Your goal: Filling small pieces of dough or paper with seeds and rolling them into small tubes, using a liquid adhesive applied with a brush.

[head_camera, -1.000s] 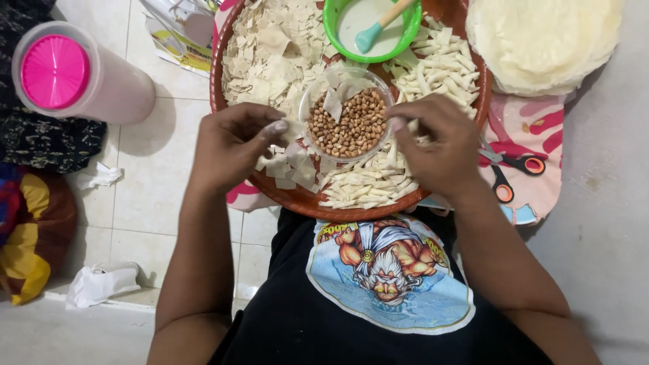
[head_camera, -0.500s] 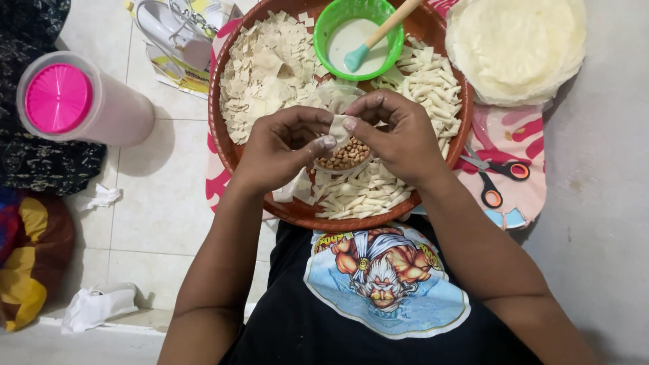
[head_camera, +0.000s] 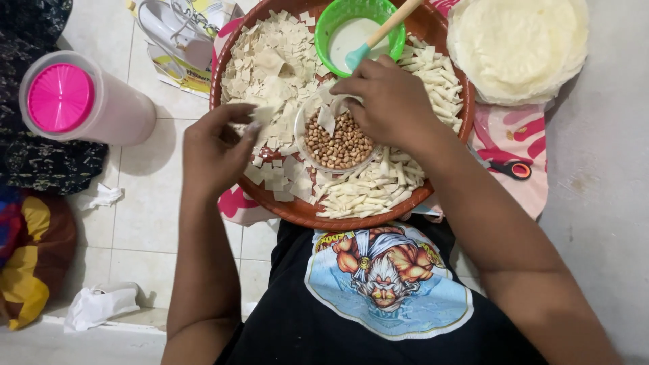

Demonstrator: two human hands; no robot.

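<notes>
Now, left hand: the left hand [head_camera: 215,150] hovers over the left rim of the tray, fingers drawn together, pinching a small pale dough square [head_camera: 262,115] at its fingertips
Right hand: the right hand [head_camera: 389,101] sits at upper centre of the frame, over the clear bowl, fingers curled and pinching a folded dough piece [head_camera: 327,119]
Dough piece, axis: its long axis runs roughly top to bottom in the frame, lower end hanging over the nuts
Dough piece, look: thin, off-white, matte, narrow and slightly creased
Clear bowl: the clear bowl [head_camera: 302,138] of brown nuts [head_camera: 338,143] stands near the middle of the tray
Tray: round brown tray [head_camera: 297,211], flat squares heaped on its left half, rolled sticks [head_camera: 368,192] along the right and lower side
Green bowl: the green bowl [head_camera: 326,27] at top centre holds white paste and a brush [head_camera: 380,32], its handle pointing to the upper right
Edges and room: the tray's lower rim lies just above the black shirt; open tiled floor [head_camera: 145,216] at lower left
Around: pink-lidded container [head_camera: 61,98] at upper left, stack of round wrappers [head_camera: 517,44] at upper right, scissors [head_camera: 507,167] right of the tray
</notes>
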